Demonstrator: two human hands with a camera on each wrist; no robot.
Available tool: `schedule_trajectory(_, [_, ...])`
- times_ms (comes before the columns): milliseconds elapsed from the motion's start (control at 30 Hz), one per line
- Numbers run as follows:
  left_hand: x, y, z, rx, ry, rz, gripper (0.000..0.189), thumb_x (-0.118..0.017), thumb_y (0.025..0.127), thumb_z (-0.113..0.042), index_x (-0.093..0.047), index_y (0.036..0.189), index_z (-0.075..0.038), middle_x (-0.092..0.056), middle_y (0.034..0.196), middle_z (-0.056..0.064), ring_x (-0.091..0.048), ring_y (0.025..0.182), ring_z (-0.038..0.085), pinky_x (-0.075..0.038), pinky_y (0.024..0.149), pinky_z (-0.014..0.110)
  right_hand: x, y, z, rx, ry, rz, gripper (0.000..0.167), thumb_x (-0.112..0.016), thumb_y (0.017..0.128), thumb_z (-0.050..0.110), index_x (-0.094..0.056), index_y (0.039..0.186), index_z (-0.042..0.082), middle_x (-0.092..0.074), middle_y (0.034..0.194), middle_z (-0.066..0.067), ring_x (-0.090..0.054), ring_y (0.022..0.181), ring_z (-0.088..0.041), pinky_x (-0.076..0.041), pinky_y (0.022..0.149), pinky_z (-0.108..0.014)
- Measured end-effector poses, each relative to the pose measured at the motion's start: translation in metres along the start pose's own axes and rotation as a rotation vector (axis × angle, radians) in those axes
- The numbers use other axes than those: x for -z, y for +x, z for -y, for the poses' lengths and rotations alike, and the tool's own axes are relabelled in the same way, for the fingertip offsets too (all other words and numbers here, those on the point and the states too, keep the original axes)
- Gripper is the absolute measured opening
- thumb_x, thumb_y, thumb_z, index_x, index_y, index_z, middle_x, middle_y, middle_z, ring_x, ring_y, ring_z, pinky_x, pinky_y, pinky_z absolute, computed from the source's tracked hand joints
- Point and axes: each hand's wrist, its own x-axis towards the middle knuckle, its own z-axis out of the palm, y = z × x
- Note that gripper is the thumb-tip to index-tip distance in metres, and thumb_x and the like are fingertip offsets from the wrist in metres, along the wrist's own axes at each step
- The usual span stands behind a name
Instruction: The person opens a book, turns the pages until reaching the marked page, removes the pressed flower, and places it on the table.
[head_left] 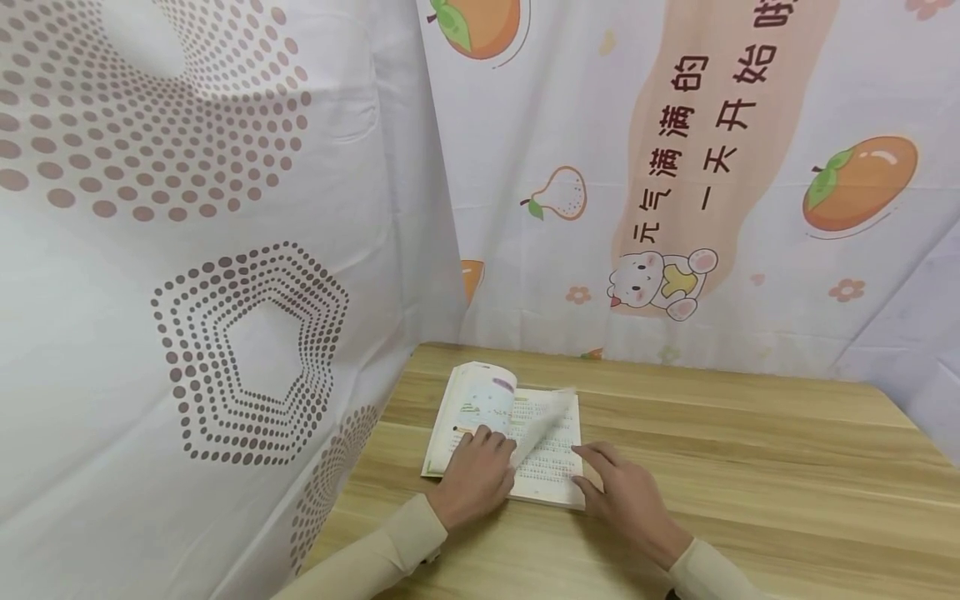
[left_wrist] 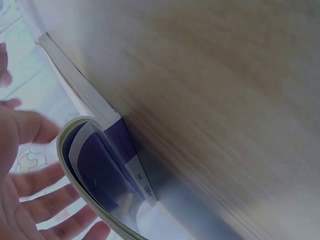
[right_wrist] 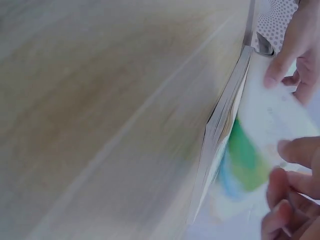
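Observation:
An open book point(head_left: 547, 487) lies on the wooden table, its left pages point(head_left: 480, 404) bowed upward and carrying coloured pictures. One loose page point(head_left: 543, 425) stands lifted and slanted over the printed right side. My left hand point(head_left: 476, 473) rests on the left pages by the fold, fingers spread along the bowed stack in the left wrist view. Beside the book's right edge is my right hand point(head_left: 622, 492), thumb and forefinger apart, with nothing seen between them. From the right wrist view, this hand's fingers point(right_wrist: 295, 152) are loosely bent near a blurred page with green and blue print point(right_wrist: 245, 157).
The wooden tabletop point(head_left: 750, 450) stretches away to the right of the book. A white curtain with brown dots point(head_left: 262, 350) hangs close on the left. Behind the table hangs a printed cloth point(head_left: 525, 275) with fruit and characters.

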Motion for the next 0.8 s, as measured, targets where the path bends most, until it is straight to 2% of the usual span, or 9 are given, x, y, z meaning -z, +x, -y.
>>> schedule_trajectory(67, [0.001,0.001,0.0004,0.015,0.01,-0.029,0.039,-0.062,0.095,-0.025,-0.064,0.128,-0.003,-0.071,0.103,0.005,-0.057,0.087,0.021,-0.044,0.067,0.032,0.0008,-0.001,0.0008,-0.028,-0.011,0.073,0.045,-0.091,0.076,0.02,-0.075,0.116,0.008,-0.071,0.109,-0.006,-0.039,0.056,0.003,-0.039,0.048,-0.018])
schedule_trajectory(133, [0.0014,0.0012,0.001,0.034,-0.013,-0.075,0.052,-0.062,0.091,-0.017,-0.054,0.138,0.003,-0.07,0.102,0.008,-0.057,0.082,0.021,-0.043,0.063,0.03,0.0006,-0.0029,0.0012,-0.043,-0.027,0.14,0.041,-0.091,0.077,0.023,-0.076,0.113,0.01,-0.071,0.109,-0.004,-0.05,0.06,-0.001,-0.044,0.051,-0.02])
schedule_trajectory(233, [0.0007,0.0014,0.0031,0.049,-0.074,-0.165,0.062,-0.055,0.085,-0.007,-0.045,0.145,0.006,-0.066,0.107,0.014,-0.058,0.078,0.02,-0.042,0.057,0.028,-0.0009,-0.006,0.001,-0.047,-0.044,0.201,0.037,-0.09,0.077,0.024,-0.077,0.109,0.012,-0.071,0.109,-0.002,-0.062,0.069,-0.007,-0.049,0.054,-0.023])
schedule_trajectory(300, [-0.0006,0.0019,0.0049,0.055,-0.107,-0.211,0.064,-0.052,0.084,-0.004,-0.042,0.147,0.006,-0.062,0.118,0.02,-0.061,0.084,0.024,-0.045,0.059,0.03,-0.0023,-0.0077,0.0001,-0.028,-0.06,0.207,0.035,-0.091,0.076,0.025,-0.078,0.105,0.012,-0.071,0.107,-0.001,-0.067,0.075,-0.011,-0.053,0.057,-0.025])
schedule_trajectory(367, [-0.0008,0.0028,0.0063,0.059,-0.113,-0.238,0.062,-0.049,0.086,0.0,-0.043,0.147,0.004,-0.055,0.129,0.027,-0.062,0.095,0.031,-0.05,0.064,0.034,-0.0032,-0.0084,-0.0003,-0.013,-0.075,0.214,0.034,-0.091,0.075,0.028,-0.078,0.102,0.011,-0.07,0.105,-0.001,-0.068,0.075,-0.012,-0.053,0.056,-0.025])
schedule_trajectory(467, [0.0009,0.0038,0.0067,0.074,-0.118,-0.225,0.064,-0.064,0.083,0.004,-0.047,0.145,-0.002,-0.044,0.141,0.032,-0.055,0.115,0.041,-0.053,0.082,0.043,-0.0033,-0.0092,-0.0008,0.01,-0.088,0.242,0.03,-0.09,0.077,0.029,-0.079,0.098,0.011,-0.07,0.101,-0.001,-0.069,0.074,-0.013,-0.053,0.055,-0.024])
schedule_trajectory(600, [0.0051,0.004,0.0063,0.084,-0.092,-0.148,0.08,-0.093,0.063,-0.004,-0.057,0.134,-0.011,-0.043,0.146,0.027,-0.041,0.135,0.046,-0.041,0.102,0.056,-0.0026,-0.01,-0.0015,0.022,-0.074,0.296,0.022,-0.088,0.079,0.025,-0.08,0.095,0.011,-0.071,0.1,-0.002,-0.07,0.076,-0.015,-0.055,0.059,-0.026])
schedule_trajectory(700, [0.0062,0.0032,0.0063,0.08,-0.061,-0.088,0.073,-0.097,0.059,-0.008,-0.064,0.123,-0.015,-0.053,0.138,0.019,-0.042,0.135,0.042,-0.039,0.104,0.058,-0.0021,-0.0099,-0.0023,0.028,-0.052,0.313,0.015,-0.087,0.081,0.021,-0.08,0.091,0.013,-0.072,0.1,-0.002,-0.071,0.077,-0.015,-0.056,0.061,-0.027])
schedule_trajectory(800, [0.0051,0.0018,0.0065,0.067,-0.036,-0.047,0.055,-0.091,0.067,-0.005,-0.07,0.116,-0.015,-0.062,0.126,0.013,-0.051,0.127,0.035,-0.045,0.1,0.051,-0.0016,-0.0094,-0.0025,0.047,-0.038,0.308,0.009,-0.086,0.081,0.018,-0.08,0.088,0.015,-0.072,0.097,0.0,-0.071,0.077,-0.015,-0.057,0.063,-0.028])
